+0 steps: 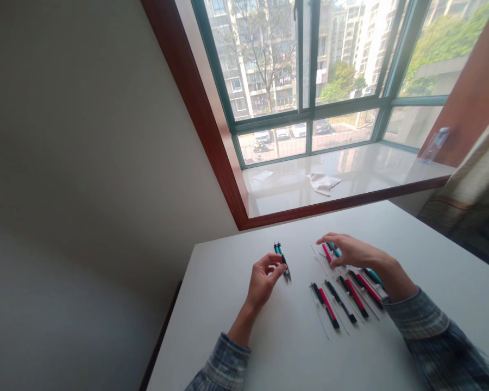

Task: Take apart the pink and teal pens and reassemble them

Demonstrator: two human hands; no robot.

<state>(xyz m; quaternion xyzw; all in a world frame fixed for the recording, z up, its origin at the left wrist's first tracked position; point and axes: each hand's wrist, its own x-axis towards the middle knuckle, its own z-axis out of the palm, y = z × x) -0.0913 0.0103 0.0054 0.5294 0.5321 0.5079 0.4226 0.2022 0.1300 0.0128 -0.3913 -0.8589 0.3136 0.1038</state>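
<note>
My left hand [264, 278] is closed, thumb and index finger pinched at the dark barrel of a pen [288, 270]. That pen lies beside another pen [276, 248] on the white table, both black with turquoise parts. My right hand [350, 251] reaches over a small group of pen parts, thumb and fingers apart. Beneath its fingers are a pink-red pen barrel [326, 252] and a turquoise-and-black part [331, 247], partly hidden by the hand. Nothing shows gripped in it.
Nearer on the white table [236, 255] lies a row of black and red pen parts [329, 308] with thin refills [323, 321], partly under my right forearm. Behind is a window sill [281, 190] with a crumpled cloth [324, 183] and a clear bottle [435, 145]. A wall [106, 163] stands left.
</note>
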